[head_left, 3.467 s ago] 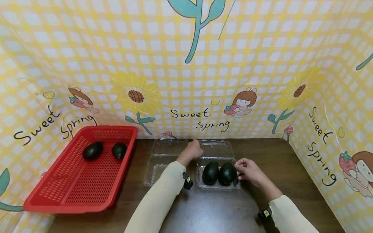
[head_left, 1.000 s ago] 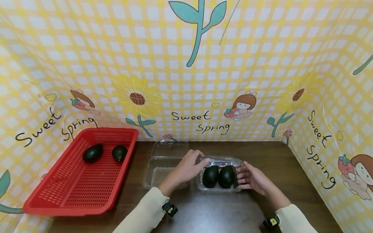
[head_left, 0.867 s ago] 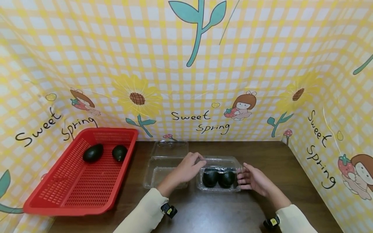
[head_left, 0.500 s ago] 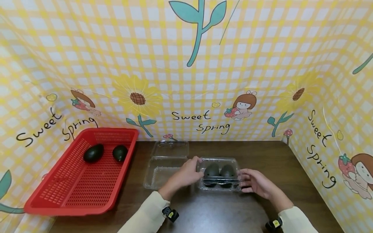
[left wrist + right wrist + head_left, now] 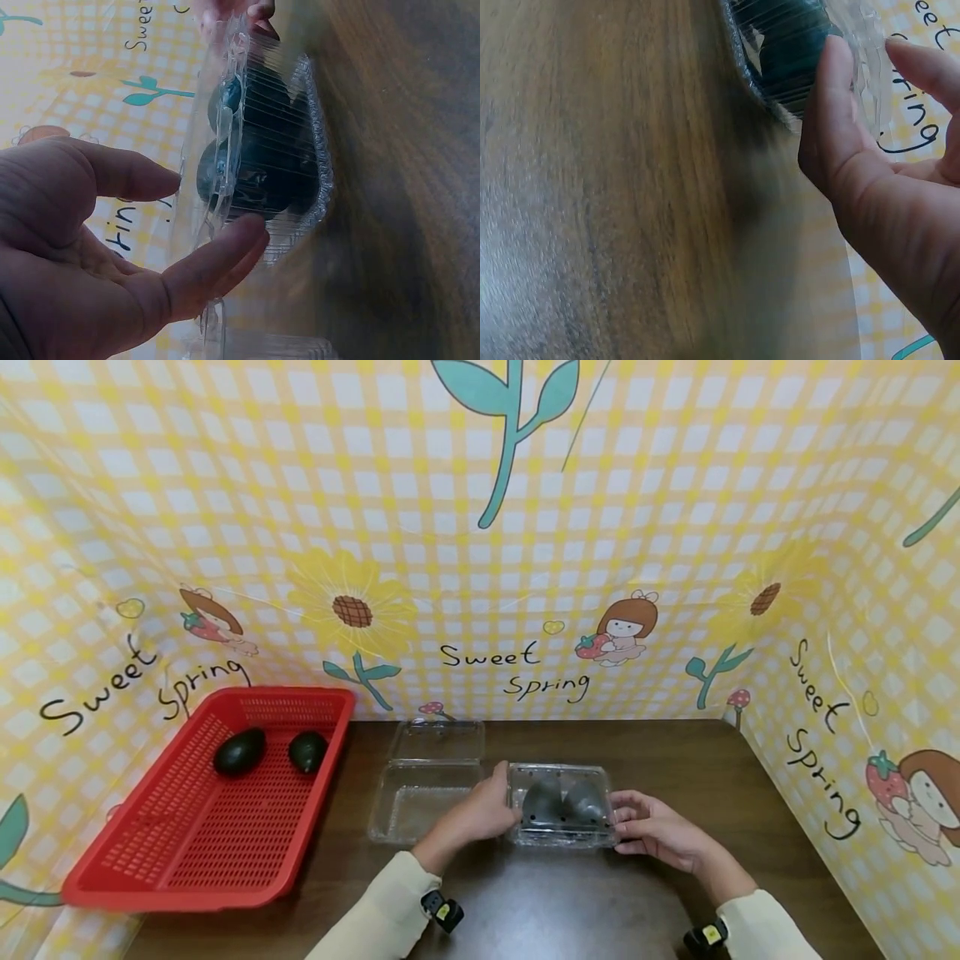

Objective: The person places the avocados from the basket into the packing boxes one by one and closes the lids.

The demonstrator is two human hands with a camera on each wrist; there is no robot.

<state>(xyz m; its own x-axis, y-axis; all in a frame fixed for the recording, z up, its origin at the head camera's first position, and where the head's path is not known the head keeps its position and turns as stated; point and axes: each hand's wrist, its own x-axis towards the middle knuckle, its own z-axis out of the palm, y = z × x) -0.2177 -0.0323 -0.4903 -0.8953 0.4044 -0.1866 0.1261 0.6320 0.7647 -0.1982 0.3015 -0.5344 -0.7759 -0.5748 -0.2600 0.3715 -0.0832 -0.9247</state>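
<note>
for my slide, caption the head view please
Left hand and right hand hold a lidded clear box of two avocados.

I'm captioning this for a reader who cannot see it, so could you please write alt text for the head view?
A left hand and a right hand hold the sides of a clear, covered box with two avocados inside. To its left are an open box and a red basket with two more avocados.

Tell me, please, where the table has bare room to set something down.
Free: the near table between both sleeves, and the back right, bordered by the right hand, lidded container and checkered cloth. Crowded: from red basket through open container and left hand to lidded container.
</note>
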